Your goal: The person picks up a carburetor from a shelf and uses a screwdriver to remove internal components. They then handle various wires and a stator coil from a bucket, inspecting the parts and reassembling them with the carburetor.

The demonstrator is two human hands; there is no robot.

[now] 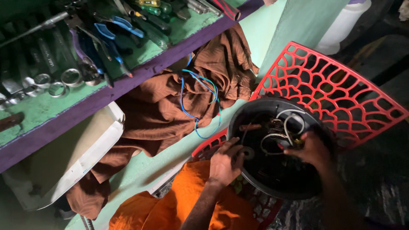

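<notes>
Head view: round black plastic appliance housing (277, 170) resting on red lattice plastic chair (336, 85). Left hand (225, 164) on its near rim, fingers curled over a small dark ring. Right hand (311, 150) inside among white wires (289, 125); finger grip unclear. Brown cloth (170, 110) with blue wires (198, 100) alongside.

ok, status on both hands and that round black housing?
Left hand on rim of the round black housing, fingers at a ring part. Right hand inside among white wires. Housing sits on red chair. Nothing blocking.
</notes>
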